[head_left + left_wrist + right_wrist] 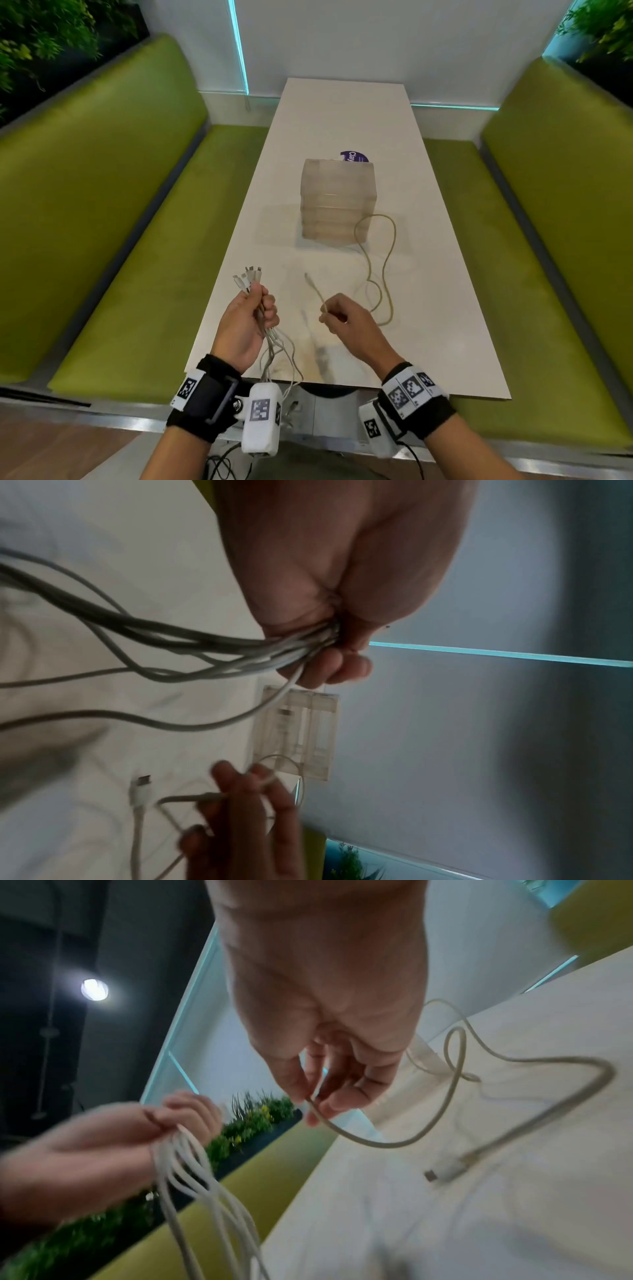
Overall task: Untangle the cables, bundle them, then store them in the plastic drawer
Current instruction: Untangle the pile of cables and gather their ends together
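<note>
cables (251, 284) bunched in left hand (245, 325)
right hand (346, 322) pinches one loose cable (376, 270) (rest snakes over the desk (342, 113)), left grip fisted round the bunch; drawer (337, 200) stands mid-desk.

The left hand (247, 322) closes round the cables (263, 329), so the stretch inside its grip is hidden. Their lower lengths drop past the counter (445, 308) edge behind the wrist camera, ends unseen. The plastic drawer (337, 198) covers most of a purple label (354, 157), leaving only "Clay" readable. From the left wrist, the right hand (246, 821) is blurred and cut by the bottom edge; it perhaps pinches the beige cable (192, 799). The drawer's contents are too hazy to tell.
</note>
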The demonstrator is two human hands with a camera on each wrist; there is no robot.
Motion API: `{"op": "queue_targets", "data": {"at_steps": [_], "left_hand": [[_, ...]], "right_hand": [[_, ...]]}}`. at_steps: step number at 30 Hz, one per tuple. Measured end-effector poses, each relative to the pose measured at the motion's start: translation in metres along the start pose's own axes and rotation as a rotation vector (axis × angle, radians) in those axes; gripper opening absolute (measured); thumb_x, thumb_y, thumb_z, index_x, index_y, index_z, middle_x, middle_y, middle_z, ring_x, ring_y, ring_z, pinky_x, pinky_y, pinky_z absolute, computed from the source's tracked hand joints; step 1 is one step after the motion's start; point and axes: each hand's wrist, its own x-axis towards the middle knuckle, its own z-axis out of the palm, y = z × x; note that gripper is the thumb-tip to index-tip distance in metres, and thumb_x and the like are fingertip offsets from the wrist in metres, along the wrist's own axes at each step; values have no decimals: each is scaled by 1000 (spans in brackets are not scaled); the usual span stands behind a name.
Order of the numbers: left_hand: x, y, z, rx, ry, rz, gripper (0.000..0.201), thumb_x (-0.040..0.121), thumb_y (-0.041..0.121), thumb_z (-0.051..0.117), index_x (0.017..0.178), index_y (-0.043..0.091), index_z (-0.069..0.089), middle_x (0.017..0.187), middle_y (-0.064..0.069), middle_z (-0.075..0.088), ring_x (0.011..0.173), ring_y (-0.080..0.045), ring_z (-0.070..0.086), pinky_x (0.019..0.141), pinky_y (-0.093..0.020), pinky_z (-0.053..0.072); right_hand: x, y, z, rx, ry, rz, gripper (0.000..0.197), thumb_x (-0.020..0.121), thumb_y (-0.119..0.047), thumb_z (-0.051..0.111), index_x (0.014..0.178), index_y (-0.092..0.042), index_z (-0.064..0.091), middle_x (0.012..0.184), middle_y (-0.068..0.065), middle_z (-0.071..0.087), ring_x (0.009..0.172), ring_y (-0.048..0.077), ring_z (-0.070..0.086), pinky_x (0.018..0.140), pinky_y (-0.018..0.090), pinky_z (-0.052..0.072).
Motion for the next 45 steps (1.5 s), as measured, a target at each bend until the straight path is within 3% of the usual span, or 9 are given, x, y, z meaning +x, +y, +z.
{"op": "queue_targets", "data": {"at_steps": [3, 6, 12, 21, 27, 31, 35, 39, 45], "left_hand": [[6, -4, 10, 40, -10, -10, 28, 102, 24, 36, 83, 9, 50, 80, -10, 73, 75, -19, 71, 62, -28, 58], [12, -8, 23, 58, -81, -40, 28, 102, 23, 35, 94, 3, 53, 105, -22, 70, 100, -29, 69, 81, -42, 58], [19, -15, 38, 81, -167, -81, 38, 102, 23, 35, 116, -7, 53, 115, -21, 67, 108, -29, 65, 86, -38, 57], [14, -22, 39, 125, -252, -98, 26, 100, 23, 39, 104, 2, 53, 114, -16, 69, 113, -23, 63, 103, -37, 43], [1, -19, 44, 112, -244, -31, 24, 99, 18, 39, 92, 2, 56, 66, -1, 61, 85, -21, 71, 81, -31, 55], [2, -5, 44, 4, -195, 26, 21, 100, 16, 35, 90, 4, 50, 49, 5, 43, 46, -10, 47, 57, -25, 53], [10, 27, 30, -100, -133, 130, 22, 101, 14, 34, 87, 9, 49, 49, 9, 40, 40, -4, 34, 46, -18, 41], [18, 46, 9, -116, -43, 232, 22, 102, 19, 33, 90, 10, 50, 50, 9, 42, 41, -3, 33, 46, -17, 39], [15, -3, 26, 155, -93, 148, 20, 100, 16, 39, 95, 6, 55, 60, 3, 56, 52, -8, 46, 54, -19, 44]], "right_hand": [[-14, -21, -11, 164, -3, -63, 5, 89, -24, 63, 93, -26, 61, 79, 0, 73, 77, 11, 64, 77, 26, 49], [-22, -30, -9, 170, -55, -113, 12, 87, -20, 65, 92, -31, 65, 79, 2, 73, 73, 6, 60, 73, 19, 44], [-21, -18, -3, 178, -64, -109, 12, 87, -17, 65, 95, -25, 69, 70, 1, 69, 70, 4, 61, 81, 33, 49], [-15, -13, -5, 91, -16, -94, 11, 90, -21, 61, 91, -25, 72, 61, -9, 59, 59, 1, 50, 62, 12, 37], [-16, -16, -5, 29, -79, -77, 19, 92, -28, 57, 78, -21, 68, 65, -7, 60, 56, -1, 48, 56, 12, 35], [-9, -13, -14, -253, -229, -136, 34, 95, -41, 50, 85, -15, 68, 72, -7, 60, 74, 13, 56, 72, 19, 39], [3, 17, -42, -434, -318, -47, 28, 98, -35, 44, 80, -24, 62, 66, -16, 52, 79, 13, 52, 80, 24, 37], [0, 27, -74, -223, -238, -14, 26, 99, -22, 44, 83, -18, 64, 60, -13, 55, 61, 4, 53, 66, 17, 43], [-8, -29, -61, 135, 19, -141, 29, 100, -23, 45, 84, -11, 66, 42, -9, 42, 46, 14, 44, 73, 28, 51]]}}
